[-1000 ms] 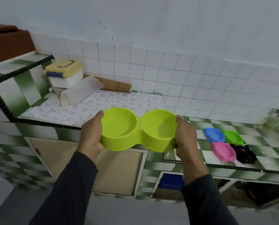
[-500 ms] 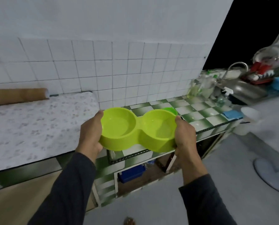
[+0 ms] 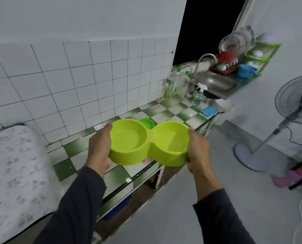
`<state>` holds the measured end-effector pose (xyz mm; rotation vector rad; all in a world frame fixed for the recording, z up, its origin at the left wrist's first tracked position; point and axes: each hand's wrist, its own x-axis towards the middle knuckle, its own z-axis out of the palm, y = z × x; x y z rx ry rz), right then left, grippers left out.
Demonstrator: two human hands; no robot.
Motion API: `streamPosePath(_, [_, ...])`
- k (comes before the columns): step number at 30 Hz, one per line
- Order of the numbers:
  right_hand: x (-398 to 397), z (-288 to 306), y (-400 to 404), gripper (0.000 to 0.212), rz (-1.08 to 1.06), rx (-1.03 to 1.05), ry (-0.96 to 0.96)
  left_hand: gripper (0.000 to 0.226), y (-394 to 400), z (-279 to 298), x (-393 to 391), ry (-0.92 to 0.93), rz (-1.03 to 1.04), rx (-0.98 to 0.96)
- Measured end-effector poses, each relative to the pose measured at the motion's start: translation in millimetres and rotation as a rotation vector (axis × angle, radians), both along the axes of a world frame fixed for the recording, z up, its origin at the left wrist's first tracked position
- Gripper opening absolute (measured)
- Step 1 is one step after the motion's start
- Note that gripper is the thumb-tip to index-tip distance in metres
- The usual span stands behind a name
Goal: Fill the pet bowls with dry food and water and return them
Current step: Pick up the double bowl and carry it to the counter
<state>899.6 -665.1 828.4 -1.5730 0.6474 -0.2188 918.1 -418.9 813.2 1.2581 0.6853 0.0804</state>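
Observation:
I hold a lime-green double pet bowl (image 3: 149, 143) level in front of me, above the front edge of the green-and-white checkered counter (image 3: 166, 115). My left hand (image 3: 100, 147) grips its left end and my right hand (image 3: 197, 147) grips its right end. Both cups look dry and hold no food. Behind the double bowl, a small green bowl (image 3: 146, 122) peeks out on the counter, and a bit of a pink bowl (image 3: 145, 159) shows below it. The steel sink (image 3: 215, 82) with its tap (image 3: 205, 58) lies at the counter's far end.
Soap and spray bottles (image 3: 167, 90) stand near the sink, with a blue cloth (image 3: 209, 110) at the counter edge. A dish rack (image 3: 224, 66) sits behind the sink. A standing fan (image 3: 262, 138) is on the floor at right. A patterned cloth (image 3: 14, 164) covers the surface at left.
The view has swung right along the counter toward the sink. The container shelf has left the view; sink, fan and floor have come in. Both hands keep the same hold on the double bowl.

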Motion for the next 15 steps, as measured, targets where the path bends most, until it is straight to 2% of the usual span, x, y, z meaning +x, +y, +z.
streamPosePath(6, [46.3, -11.7, -31.4, 0.048, -0.074, 0.023, -0.006, 0.043, -33.0, -11.6, 64.3, 0.035, -0.089, -0.004])
streamPosePath(11, [74.6, -29.9, -54.4, 0.047, -0.105, 0.030, -0.003, 0.040, -57.8, -26.6, 106.7, 0.064, -0.124, 0.010])
streamPosePath(13, [74.6, -30.0, -52.9, 0.048, -0.099, 0.008, -0.007, 0.048, -59.4, -26.0, 108.6, 0.046, -0.151, -0.002])
streamPosePath(15, [128.9, -48.6, -96.0, 0.050, -0.159, 0.007, 0.028, 0.060, -105.4, -47.5, 171.1, 0.088, -0.168, 0.005])
